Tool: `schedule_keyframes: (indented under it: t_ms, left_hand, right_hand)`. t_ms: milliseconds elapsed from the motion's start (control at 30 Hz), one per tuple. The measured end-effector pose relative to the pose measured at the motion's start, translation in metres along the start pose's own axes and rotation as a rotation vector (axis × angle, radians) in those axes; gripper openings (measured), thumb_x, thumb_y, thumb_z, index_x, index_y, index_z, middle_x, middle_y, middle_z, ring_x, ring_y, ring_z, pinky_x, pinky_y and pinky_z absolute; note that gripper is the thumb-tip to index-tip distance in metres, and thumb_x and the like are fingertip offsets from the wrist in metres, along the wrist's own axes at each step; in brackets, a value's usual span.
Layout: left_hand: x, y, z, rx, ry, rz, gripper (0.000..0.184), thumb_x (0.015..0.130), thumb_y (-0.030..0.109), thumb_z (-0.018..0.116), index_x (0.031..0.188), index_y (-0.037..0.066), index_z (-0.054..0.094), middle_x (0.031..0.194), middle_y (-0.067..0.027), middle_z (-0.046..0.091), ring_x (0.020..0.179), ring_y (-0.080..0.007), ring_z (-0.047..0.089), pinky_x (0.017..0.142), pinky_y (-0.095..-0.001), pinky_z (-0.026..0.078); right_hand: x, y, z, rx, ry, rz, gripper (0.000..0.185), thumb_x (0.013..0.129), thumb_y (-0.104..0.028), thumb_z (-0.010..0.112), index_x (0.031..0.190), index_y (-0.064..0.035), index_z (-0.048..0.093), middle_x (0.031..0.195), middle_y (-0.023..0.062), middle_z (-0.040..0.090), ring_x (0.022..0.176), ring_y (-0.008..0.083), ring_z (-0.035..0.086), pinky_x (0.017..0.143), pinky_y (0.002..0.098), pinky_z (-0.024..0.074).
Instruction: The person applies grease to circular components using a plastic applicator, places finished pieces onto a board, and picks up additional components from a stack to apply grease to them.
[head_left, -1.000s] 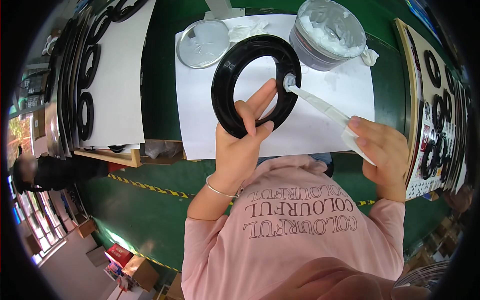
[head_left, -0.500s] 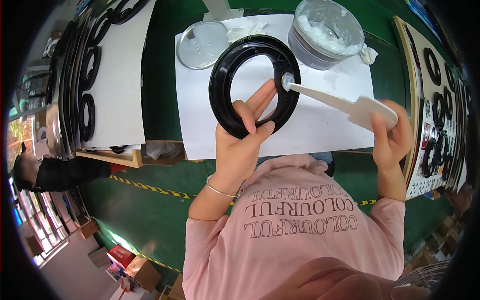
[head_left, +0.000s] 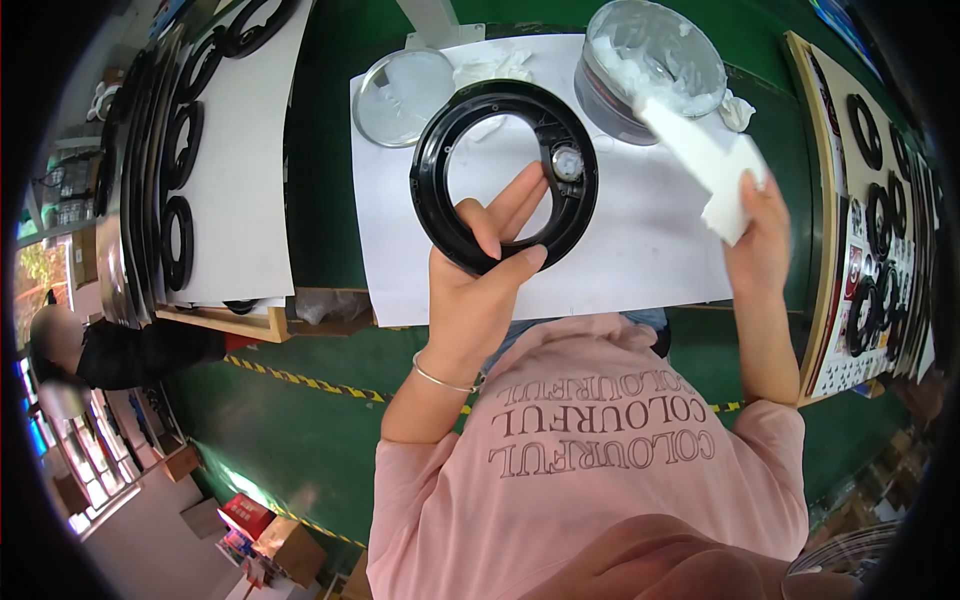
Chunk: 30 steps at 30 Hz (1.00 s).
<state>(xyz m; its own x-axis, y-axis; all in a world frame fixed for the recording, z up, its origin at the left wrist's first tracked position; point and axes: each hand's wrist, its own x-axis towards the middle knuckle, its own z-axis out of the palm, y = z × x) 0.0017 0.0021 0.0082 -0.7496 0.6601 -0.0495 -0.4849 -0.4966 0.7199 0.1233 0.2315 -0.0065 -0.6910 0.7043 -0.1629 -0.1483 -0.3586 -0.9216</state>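
My left hand grips the lower edge of a black plastic ring, with its fingers reaching through the opening. On the ring's right side, a small round socket holds whitish grease. A white plastic spatula is held by its broad end in my right hand. The spatula's narrow tip is at the near rim of a grey tub of white grease; whether it touches the rim I cannot tell. Slight motion blur softens the spatula.
A round lid and crumpled tissue lie on the white sheet. More black rings rest on a board at the left, and others on a board at the right. A person is at the far left.
My right hand has moved the spatula away from the ring's socket, up and right to the tub. The ring has tilted slightly, still in my left hand.
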Motion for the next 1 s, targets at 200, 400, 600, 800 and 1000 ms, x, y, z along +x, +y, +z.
schedule_keyframes:
  t_ms: [200,400,600,800,1000]
  left_hand:
    - [0.000,0.000,-0.003,-0.194,-0.055,-0.100,0.033,0.067,-0.019,0.048,0.072,0.012,0.036,0.133,-0.0284,0.027,0.128,-0.0381,0.021,0.100,-0.0412,0.030]
    - [-0.003,0.003,-0.006,-0.281,-0.082,-0.125,0.028,0.069,-0.014,0.048,0.070,0.013,0.038,0.136,-0.0258,0.023,0.129,-0.0377,0.017,0.100,-0.0450,0.028]
    - [0.002,0.001,-0.004,-0.309,-0.099,-0.121,0.027,0.070,-0.013,0.049,0.070,0.012,0.038,0.137,-0.0244,0.022,0.130,-0.0377,0.017,0.099,-0.0448,0.028]
    - [0.002,-0.002,0.000,-0.236,-0.127,-0.113,0.028,0.069,-0.014,0.049,0.071,0.012,0.039,0.137,-0.0251,0.021,0.129,-0.0383,0.019,0.098,-0.0446,0.030]
    - [-0.003,-0.003,-0.006,-0.249,-0.114,-0.126,0.027,0.070,-0.013,0.049,0.073,0.012,0.041,0.137,-0.0259,0.021,0.128,-0.0376,0.021,0.099,-0.0440,0.029]
  right_hand:
    - [0.024,-0.018,-0.030,-0.972,0.067,-1.147,0.018,0.082,0.000,0.050,0.098,0.0035,0.055,0.096,0.0141,0.061,0.085,0.0225,0.061,0.078,0.0318,0.0480]
    - [0.012,-0.008,-0.046,-1.523,-0.382,-1.490,0.021,0.072,0.005,0.053,0.090,-0.0004,0.063,0.092,0.0134,0.063,0.088,0.0277,0.061,0.075,0.0330,0.0505]
    - [-0.012,-0.015,-0.076,-1.487,-0.314,-1.408,0.014,0.075,0.002,0.056,0.088,0.0008,0.061,0.090,0.0158,0.062,0.088,0.0285,0.061,0.078,0.0346,0.0502]
    - [-0.014,-0.022,-0.045,-0.201,0.267,-0.469,0.032,0.087,-0.008,0.049,0.116,0.0031,0.041,0.106,0.0114,0.055,0.094,0.0183,0.056,0.081,0.0277,0.0446]
    - [0.010,-0.019,-0.027,0.089,0.212,-0.094,0.032,0.088,-0.013,0.049,0.116,0.0005,0.042,0.110,0.0111,0.054,0.099,0.0159,0.054,0.086,0.0288,0.0439]
